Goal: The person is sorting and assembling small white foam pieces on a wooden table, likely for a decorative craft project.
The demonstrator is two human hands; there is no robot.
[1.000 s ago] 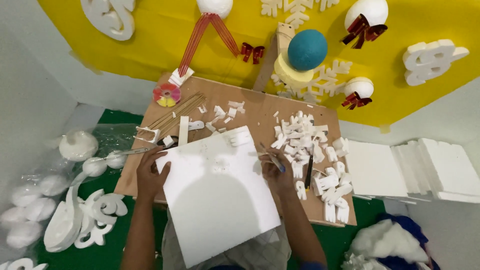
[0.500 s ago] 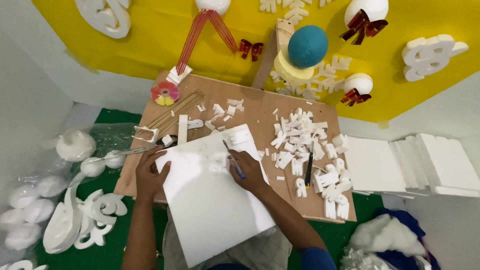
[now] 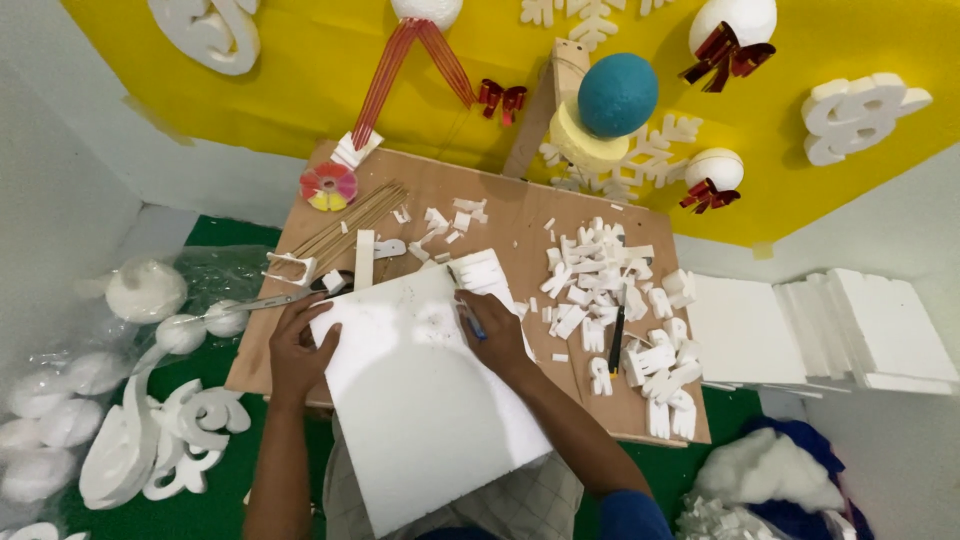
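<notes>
Down on the wooden board [image 3: 500, 215], a large white foam sheet [image 3: 420, 390] lies tilted, its near end hanging over the board's front edge toward the person's lap. The left hand [image 3: 298, 350] rests on the sheet's left edge, fingers curled over the rim and thumb on top, pinning it in place. The right hand [image 3: 497, 335] sits on the sheet's upper right part, fingers closed around a thin blue-tipped tool [image 3: 468, 312] whose point touches the foam surface; whether it is a pen or a blade cannot be told.

Just beyond the right hand, a small ridged foam block [image 3: 484, 272] lies at the sheet's top corner. To the right, a heap of white foam offcuts [image 3: 620, 300] is scattered over the board, with a dark-handled tool [image 3: 617, 340] lying among them. Near the left hand lie metal scissors [image 3: 275, 297], a bundle of wooden sticks [image 3: 350, 225] and a colourful round disc [image 3: 328, 186]. Well to the right, stacked foam slabs [image 3: 840, 325] sit off the board.
</notes>
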